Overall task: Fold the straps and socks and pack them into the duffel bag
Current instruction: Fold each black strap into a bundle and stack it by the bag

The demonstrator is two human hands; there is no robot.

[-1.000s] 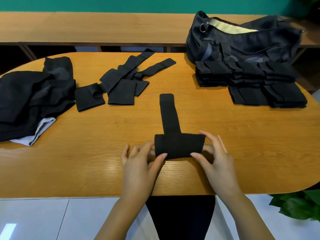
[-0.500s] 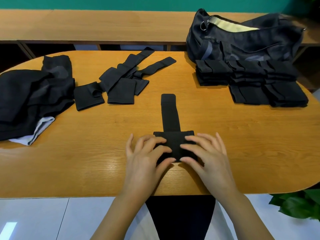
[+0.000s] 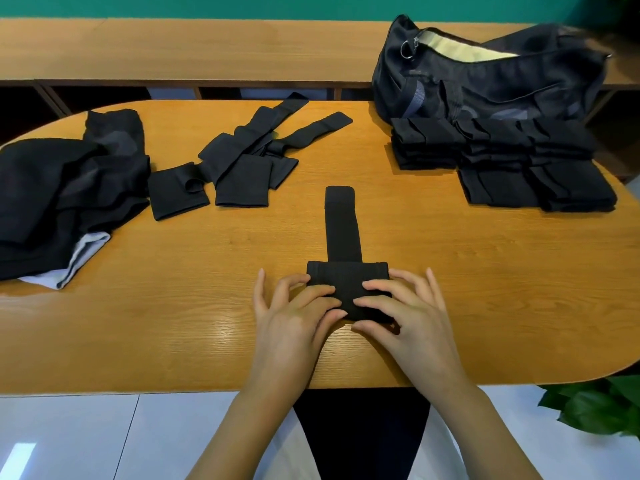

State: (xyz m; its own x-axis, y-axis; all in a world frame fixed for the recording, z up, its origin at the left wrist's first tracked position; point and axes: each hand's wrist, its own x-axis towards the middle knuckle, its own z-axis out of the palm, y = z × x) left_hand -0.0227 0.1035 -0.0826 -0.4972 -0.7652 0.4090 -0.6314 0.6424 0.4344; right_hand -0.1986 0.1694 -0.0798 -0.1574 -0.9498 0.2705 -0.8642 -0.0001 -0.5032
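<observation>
Now folded narrower, the black elastic strap [image 3: 346, 277] lies near-centre on the oval wooden table [image 3: 145, 327], pinched in bent fingers by left hand [image 3: 294, 317] and right hand [image 3: 410, 315]; even pressure should set the crease.

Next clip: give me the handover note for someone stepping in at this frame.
Left hand and right hand both pinch the folded wide end of the strap near the table edge; its narrow tail lies flat, pointing away.
Done: folded stack in front of the open duffel bag.
Left: finish this strap, fold the loose straps and the dark pile at far left, then pack.
</observation>
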